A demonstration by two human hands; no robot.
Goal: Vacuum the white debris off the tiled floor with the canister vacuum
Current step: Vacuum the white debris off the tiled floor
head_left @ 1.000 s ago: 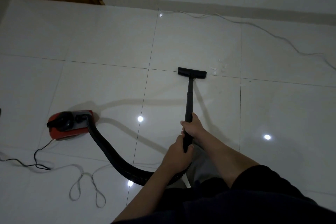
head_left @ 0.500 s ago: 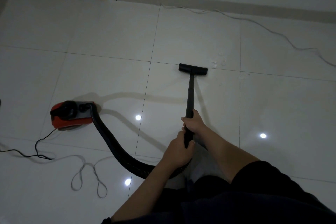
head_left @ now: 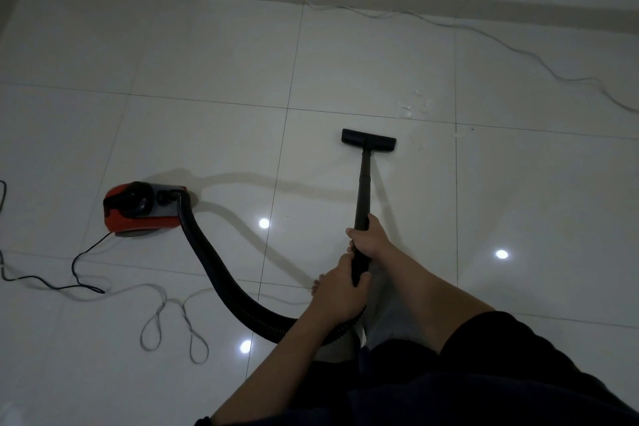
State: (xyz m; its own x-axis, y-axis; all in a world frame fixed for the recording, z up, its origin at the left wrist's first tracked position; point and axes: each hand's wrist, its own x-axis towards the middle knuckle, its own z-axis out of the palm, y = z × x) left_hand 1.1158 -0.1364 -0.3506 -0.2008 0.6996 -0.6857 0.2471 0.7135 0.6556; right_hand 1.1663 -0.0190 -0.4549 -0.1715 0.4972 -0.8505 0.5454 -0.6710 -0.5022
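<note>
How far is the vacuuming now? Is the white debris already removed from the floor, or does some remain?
Done: nothing shows as cleaned yet. In hand: the right hand and left hand both grip the black wand, and the floor nozzle sits flat on the tile. Left: the white debris lies just beyond and to the right of the nozzle, with a few specks near the grout line, untouched.

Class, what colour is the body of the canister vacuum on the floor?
Red, with a black top; the canister vacuum shows only in the head view.
</note>
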